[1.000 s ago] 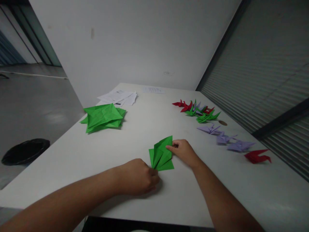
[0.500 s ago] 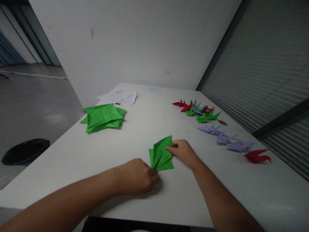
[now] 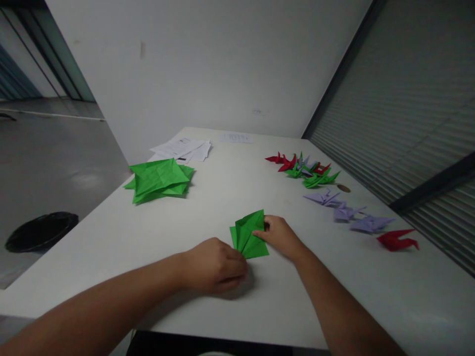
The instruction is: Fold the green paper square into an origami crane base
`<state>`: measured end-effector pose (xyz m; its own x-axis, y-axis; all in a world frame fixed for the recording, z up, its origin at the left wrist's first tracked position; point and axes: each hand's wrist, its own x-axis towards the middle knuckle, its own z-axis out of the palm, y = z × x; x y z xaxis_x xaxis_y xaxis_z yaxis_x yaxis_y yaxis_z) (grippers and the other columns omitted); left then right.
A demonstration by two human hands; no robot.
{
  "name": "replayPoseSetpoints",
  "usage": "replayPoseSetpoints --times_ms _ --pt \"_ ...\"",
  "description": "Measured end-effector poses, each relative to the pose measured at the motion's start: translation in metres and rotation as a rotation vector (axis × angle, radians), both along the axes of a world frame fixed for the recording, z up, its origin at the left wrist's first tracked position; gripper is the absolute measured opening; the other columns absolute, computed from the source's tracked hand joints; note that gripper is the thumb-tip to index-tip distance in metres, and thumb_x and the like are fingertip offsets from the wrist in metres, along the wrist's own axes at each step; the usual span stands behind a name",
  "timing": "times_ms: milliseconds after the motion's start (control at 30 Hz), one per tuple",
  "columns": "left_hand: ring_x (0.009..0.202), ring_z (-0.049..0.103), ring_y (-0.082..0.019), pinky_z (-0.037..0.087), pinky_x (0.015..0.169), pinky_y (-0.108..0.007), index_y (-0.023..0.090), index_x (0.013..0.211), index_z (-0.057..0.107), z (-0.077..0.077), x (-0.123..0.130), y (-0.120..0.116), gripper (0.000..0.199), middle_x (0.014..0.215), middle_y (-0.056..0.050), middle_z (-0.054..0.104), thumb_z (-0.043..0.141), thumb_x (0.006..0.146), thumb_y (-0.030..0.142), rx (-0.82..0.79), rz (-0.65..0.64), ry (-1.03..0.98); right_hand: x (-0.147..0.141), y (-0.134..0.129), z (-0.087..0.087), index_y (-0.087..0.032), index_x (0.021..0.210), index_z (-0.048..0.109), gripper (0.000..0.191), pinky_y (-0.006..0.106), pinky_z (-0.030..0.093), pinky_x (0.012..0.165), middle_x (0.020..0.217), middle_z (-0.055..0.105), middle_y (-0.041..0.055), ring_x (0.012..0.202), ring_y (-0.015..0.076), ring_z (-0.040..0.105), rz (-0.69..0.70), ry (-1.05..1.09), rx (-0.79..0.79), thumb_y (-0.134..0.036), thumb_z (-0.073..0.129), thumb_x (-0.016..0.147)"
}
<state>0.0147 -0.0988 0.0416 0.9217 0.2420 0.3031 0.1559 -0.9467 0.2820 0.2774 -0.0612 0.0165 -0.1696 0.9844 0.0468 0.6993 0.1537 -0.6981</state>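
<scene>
A green sheet of origami paper (image 3: pixel 250 236), partly folded with creased layers, is held just above the white table between both hands. At its lower left corner, my left hand (image 3: pixel 218 266) is closed, the fingertips pinching the paper's point. My right hand (image 3: pixel 279 235) grips the right edge, thumb in front and fingers behind, so the fingertips are partly hidden. To the far left lies a stack of creased green paper (image 3: pixel 159 180). On the right stand a red paper crane (image 3: pixel 397 241) and several lilac paper cranes (image 3: pixel 371 224).
Farther back on the white table (image 3: pixel 230 183) sits a cluster of red, green and lilac cranes (image 3: pixel 304 168), beside a small brown disc (image 3: pixel 343 188). Printed sheets (image 3: pixel 181 147) lie near the wall. A black-lined bin (image 3: pixel 40 231) stands on the floor at left. Window blinds (image 3: pixel 408 99) border the right.
The left hand has shifted slightly up and right at the paper's lower point. The paper's layers lie closer together now. The right hand keeps its grip.
</scene>
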Motion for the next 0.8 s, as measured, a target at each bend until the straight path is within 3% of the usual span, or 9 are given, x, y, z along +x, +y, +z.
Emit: replayPoseSetpoints --times_ms 67,133,233,433,800 --pt "0.078 0.068 -0.016 0.054 0.073 -0.027 0.018 0.097 0.067 -0.003 0.000 0.012 0.020 0.085 -0.007 0.071 0.047 0.100 0.021 -0.136 0.153 -0.132 -0.002 -0.001 0.001 -0.016 0.072 0.072 0.007 0.026 0.038 0.056 0.069 0.071 0.0027 0.061 0.0160 0.057 0.022 -0.028 0.002 -0.018 0.075 0.078" --pt "0.072 0.065 -0.015 0.052 0.068 -0.026 0.017 0.094 0.067 -0.009 -0.001 0.026 0.015 0.081 -0.004 0.070 0.052 0.093 0.015 -0.214 0.438 -0.249 -0.004 -0.001 0.002 -0.016 0.074 0.073 0.005 0.025 0.038 0.057 0.068 0.070 0.0022 0.062 0.0159 0.057 0.039 -0.030 -0.004 -0.016 0.075 0.078" --pt "0.076 0.066 -0.015 0.053 0.071 -0.027 0.017 0.099 0.068 -0.022 -0.001 0.044 0.023 0.088 -0.005 0.073 0.053 0.084 0.008 -0.336 0.636 -0.275 -0.007 -0.002 -0.001 -0.016 0.080 0.075 0.002 0.026 0.039 0.058 0.071 0.071 0.0023 0.064 0.0164 0.059 0.051 -0.011 -0.003 -0.016 0.075 0.079" --pt "0.084 0.073 -0.021 0.057 0.078 -0.034 0.014 0.102 0.071 -0.039 0.003 0.052 0.027 0.094 -0.007 0.079 0.057 0.080 0.006 -0.575 0.639 -0.288 -0.013 -0.003 -0.007 -0.016 0.085 0.075 0.008 0.026 0.037 0.058 0.070 0.068 0.0001 0.064 0.0161 0.057 0.081 -0.019 0.022 -0.019 0.079 0.078" --pt "0.073 0.068 -0.016 0.052 0.069 -0.027 0.016 0.091 0.075 -0.040 0.006 0.053 0.015 0.081 -0.002 0.077 0.067 0.081 0.011 -0.548 0.667 -0.238 -0.017 -0.002 -0.014 -0.019 0.087 0.072 0.014 0.026 0.041 0.061 0.080 0.073 0.0026 0.071 0.0184 0.061 0.087 0.022 0.032 -0.018 0.080 0.076"
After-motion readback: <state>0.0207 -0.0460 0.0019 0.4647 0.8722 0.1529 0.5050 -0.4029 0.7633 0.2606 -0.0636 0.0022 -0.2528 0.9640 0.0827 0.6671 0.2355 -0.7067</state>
